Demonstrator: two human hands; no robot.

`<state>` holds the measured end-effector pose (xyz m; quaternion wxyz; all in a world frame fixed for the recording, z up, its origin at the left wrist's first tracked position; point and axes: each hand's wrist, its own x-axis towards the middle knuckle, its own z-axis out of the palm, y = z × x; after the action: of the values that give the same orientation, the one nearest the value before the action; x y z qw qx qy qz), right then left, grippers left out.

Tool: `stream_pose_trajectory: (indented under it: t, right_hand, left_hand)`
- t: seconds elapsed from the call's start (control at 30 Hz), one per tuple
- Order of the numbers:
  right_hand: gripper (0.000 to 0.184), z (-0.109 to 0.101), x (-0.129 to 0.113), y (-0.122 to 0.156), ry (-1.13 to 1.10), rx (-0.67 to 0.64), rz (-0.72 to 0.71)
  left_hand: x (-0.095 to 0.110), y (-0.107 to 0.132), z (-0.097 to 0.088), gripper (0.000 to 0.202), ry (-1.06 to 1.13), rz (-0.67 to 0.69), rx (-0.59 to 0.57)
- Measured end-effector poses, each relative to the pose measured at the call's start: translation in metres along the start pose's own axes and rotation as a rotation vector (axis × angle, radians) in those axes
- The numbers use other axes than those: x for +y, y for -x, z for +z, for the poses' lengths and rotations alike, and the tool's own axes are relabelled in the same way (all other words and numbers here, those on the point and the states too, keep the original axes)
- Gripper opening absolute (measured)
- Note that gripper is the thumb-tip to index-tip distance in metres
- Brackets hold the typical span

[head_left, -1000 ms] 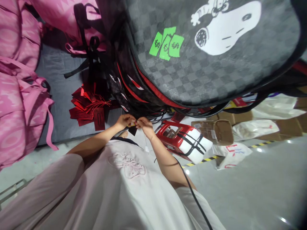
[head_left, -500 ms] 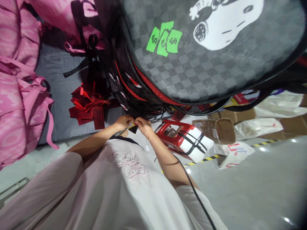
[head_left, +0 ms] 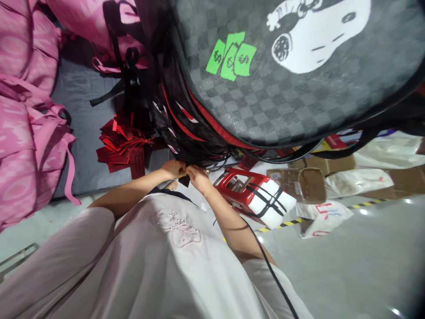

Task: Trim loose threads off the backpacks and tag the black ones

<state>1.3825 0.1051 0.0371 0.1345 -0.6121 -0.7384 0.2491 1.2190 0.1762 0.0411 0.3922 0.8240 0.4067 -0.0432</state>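
Observation:
My left hand and my right hand meet at the lower edge of a dark checkered backpack that bears a white cartoon dog and green banknote prints. Both hands are closed, fingertips pinched together against each other. Whatever lies between them is too small and too hidden to name. Left of the backpack, a fanned bundle of red tags with red strings rests on the grey surface.
Pink backpacks pile up at the left. To the right, a red stool with a white block strapped on by black bands stands on the floor. Cardboard boxes and white bags lie beyond it, near yellow-black floor tape.
My fingers have drawn closer together, and the right hand has turned slightly. The whole view has shifted a little; the backpack and tags stay in place.

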Motion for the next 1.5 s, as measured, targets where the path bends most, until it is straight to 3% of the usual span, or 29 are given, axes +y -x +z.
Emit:
stream_pose_trajectory:
  t: [0.1,0.33,0.6,0.77,0.87,1.37,1.5]
  right_hand:
    - [0.020,0.002,0.000,-0.001,-0.004,0.004,0.025]
    - [0.018,0.002,0.004,-0.004,-0.072,0.022,0.058]
    - [0.018,0.003,-0.003,-0.008,-0.138,0.043,0.107]
    - [0.018,-0.002,-0.006,-0.007,-0.160,0.021,0.151]
    - [0.018,-0.005,-0.008,-0.007,-0.196,0.004,0.199]
    - [0.018,-0.003,-0.004,-0.011,-0.298,0.072,0.333]
    - [0.018,0.003,0.000,-0.014,-0.349,0.094,0.350]
  left_hand:
    - [0.003,-0.001,-0.003,0.018,-0.040,0.007,-0.024]
    - [0.016,0.003,0.001,0.027,-0.082,-0.052,0.043]
    - [0.001,0.011,-0.002,0.021,0.004,0.000,0.026]
    - [0.004,0.009,0.007,0.030,-0.004,-0.065,0.088]
    - [0.004,0.009,0.009,0.027,0.002,-0.054,0.055]
    - [0.009,0.010,0.003,0.030,-0.002,-0.127,0.108]
    - [0.007,0.009,0.002,0.024,0.034,-0.086,0.069]
